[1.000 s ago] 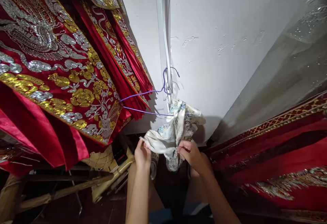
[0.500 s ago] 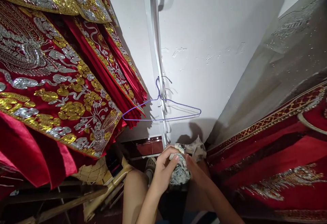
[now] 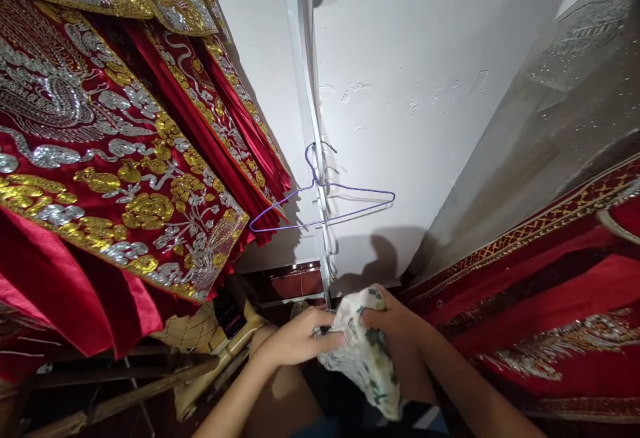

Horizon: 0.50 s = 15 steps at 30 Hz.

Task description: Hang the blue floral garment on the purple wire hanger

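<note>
Between my hands, low in the middle of the view, is a white cloth with a green and dark print. My left hand pinches its left side between thumb and fingers. My right hand is closed on the right side, thumb across the front; its other fingers are partly hidden behind the fabric. The cloth is bunched at the top and a corner hangs down to the right. Beyond my hands a purple hanger hangs from a hook on a narrow upright rail, with no garment on it.
Red garments with gold and silver embroidery hang at the left. Red beaded fabric fills the lower right. A white wall stands ahead. A dark phone lies on a bamboo-like seat at lower left.
The bunched cloth has opened out and now hangs lower. My hands have moved apart and nearer to me. The view has shifted slightly.
</note>
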### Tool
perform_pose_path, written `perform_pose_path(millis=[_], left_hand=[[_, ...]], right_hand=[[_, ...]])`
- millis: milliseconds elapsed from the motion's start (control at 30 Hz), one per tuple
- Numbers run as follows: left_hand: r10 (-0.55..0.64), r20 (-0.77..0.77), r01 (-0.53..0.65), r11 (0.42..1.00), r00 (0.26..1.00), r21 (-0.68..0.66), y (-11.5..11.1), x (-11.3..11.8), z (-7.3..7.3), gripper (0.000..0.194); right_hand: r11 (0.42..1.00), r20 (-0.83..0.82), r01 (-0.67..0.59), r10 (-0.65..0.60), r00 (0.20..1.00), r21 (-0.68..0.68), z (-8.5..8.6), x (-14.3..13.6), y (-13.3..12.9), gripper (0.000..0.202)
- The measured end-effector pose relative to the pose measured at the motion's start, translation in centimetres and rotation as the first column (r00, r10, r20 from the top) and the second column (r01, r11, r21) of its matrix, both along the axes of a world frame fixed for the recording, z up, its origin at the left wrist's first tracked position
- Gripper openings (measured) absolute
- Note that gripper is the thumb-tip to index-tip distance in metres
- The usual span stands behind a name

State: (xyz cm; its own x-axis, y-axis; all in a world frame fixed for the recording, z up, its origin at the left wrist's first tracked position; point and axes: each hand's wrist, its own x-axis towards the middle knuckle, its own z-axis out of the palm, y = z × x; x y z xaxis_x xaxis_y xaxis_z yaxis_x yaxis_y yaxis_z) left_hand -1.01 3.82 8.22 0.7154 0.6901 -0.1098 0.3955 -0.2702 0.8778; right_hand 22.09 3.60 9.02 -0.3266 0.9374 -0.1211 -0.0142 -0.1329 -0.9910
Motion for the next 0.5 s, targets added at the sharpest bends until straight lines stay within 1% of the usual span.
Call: perform_pose_path(millis=[33,67,133,167,200,267,300,333,367,400,433,500], left_hand=[[0.006,-0.087,-0.001,0.999,0.996,0.046,0.1,-0.5,-0.1,0.053],[0.045,-0.18,-0.028,0.995,0.983,0.098,0.4,-1.1,-0.2,0.05],[0.166,-0.33,-0.105,0.975,0.929,0.197,1.1,-2.7,-0.3,0.048],[0.22,-0.369,-0.139,0.962,0.903,0.234,1.6,-3.6,-0.2,0.047],[0.269,-0.382,-0.17,0.947,0.884,0.272,2.1,-4.6,-0.1,0.045],[0.38,-0.334,-0.25,0.894,0.862,0.372,3.3,-6.7,0.2,0.039],[0.441,-0.284,-0.298,0.852,0.851,0.43,3.8,-7.6,0.5,0.037],[0.5,-0.228,-0.348,0.802,0.835,0.485,4.4,-8.4,0.8,0.038],[0.552,-0.171,-0.395,0.749,0.816,0.533,4.9,-9.1,1.1,0.04],[0.592,-0.118,-0.435,0.7,0.797,0.566,5.3,-9.7,1.4,0.042],[0.621,-0.073,-0.469,0.659,0.781,0.587,5.6,-10.1,1.7,0.044],[0.664,0.006,-0.535,0.597,0.748,0.598,5.9,-10.5,2.3,0.045]], right_hand=[[0.998,0.038,0.046,-0.048,0.998,0.043,0.7,0.5,0.4,0.019],[0.992,0.072,0.073,-0.08,0.994,0.101,1.4,1.0,0.9,0.018],[0.964,0.113,0.09,-0.121,0.986,0.248,3.1,1.9,2.3,0.014],[0.941,0.119,0.101,-0.147,0.982,0.324,3.9,2.3,3.2,0.014],[0.914,0.121,0.112,-0.171,0.978,0.39,4.5,2.6,4.2,0.022],[0.868,0.126,0.126,-0.21,0.97,0.48,5.1,2.8,6.5,0.05],[0.857,0.131,0.13,-0.223,0.966,0.499,5.0,2.7,7.8,0.059],[0.856,0.139,0.135,-0.233,0.962,0.499,4.8,2.5,9.0,0.064],[0.863,0.149,0.141,-0.241,0.959,0.485,4.4,2.2,10.1,0.063],[0.873,0.167,0.138,-0.241,0.956,0.468,4.0,1.8,11.2,0.057],[0.88,0.2,0.128,-0.242,0.95,0.458,3.5,1.5,12.0,0.048],[0.878,0.281,0.108,-0.262,0.923,0.467,2.5,0.9,13.1,0.026]])
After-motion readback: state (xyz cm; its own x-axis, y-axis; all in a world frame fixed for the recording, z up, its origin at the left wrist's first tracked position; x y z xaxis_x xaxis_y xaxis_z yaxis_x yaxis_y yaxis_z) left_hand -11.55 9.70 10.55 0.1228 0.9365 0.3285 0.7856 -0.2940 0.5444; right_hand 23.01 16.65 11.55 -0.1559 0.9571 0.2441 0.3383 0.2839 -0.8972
